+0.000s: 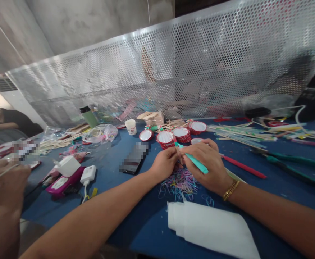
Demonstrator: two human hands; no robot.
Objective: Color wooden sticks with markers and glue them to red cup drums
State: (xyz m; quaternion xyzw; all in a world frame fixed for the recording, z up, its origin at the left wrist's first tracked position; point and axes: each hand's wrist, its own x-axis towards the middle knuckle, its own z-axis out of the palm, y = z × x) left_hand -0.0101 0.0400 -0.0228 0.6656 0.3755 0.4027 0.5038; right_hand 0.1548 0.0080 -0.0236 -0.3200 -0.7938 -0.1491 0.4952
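My left hand [166, 164] is closed, pinching a thin, flat wooden stick [181, 158] with a green band near its top. In my right hand [210, 165], which wears a gold bracelet, is a teal pen-like tool [197, 163]; its tip lies close to the stick, and whether they touch I cannot tell. Below both hands spreads a pile of thin coloured loops [181, 182], like small rubber bands. A white bottle-shaped object [211, 223] with a narrow tip lies nearer me. Just beyond my hands stand stacked round red-rimmed pieces with white tops [165, 137].
A dark phone [134, 158], white paper cup [131, 127] and white charger [69, 165] lie leftward. Pliers [295, 162], a red pen-like stick [243, 166] and many thin sticks [238, 133] are rightward. Perforated metal [157, 68] borders the back. Another person's hand [5, 180] is at left.
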